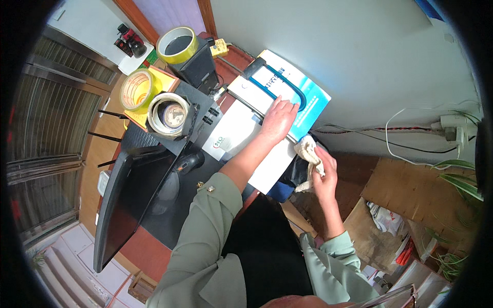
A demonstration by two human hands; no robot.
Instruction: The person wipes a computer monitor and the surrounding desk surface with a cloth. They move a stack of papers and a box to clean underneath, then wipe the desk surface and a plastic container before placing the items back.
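My left hand (pixel 277 119) lies over the near end of a blue U-shaped bar (pixel 287 81) with a black end piece, like a U-lock. Its fingertips touch or overlap the bar; whether they close round it is hidden. Beneath are a blue-and-white printed folder or booklet (pixel 317 98) and white sheets (pixel 271 169). To the right and nearer my body, my right hand (pixel 326 173) grips a crumpled cream cloth (pixel 307 152) beside the folder's near corner.
A monitor (pixel 123 208), a computer mouse (pixel 188 161), tape rolls (pixel 136 89) and a black speaker (pixel 194 63) stand at left. Cables (pixel 369 131) run along the wall to a plugged socket (pixel 454 127). Wooden boards (pixel 404 188) and plant leaves (pixel 460 184) are at right.
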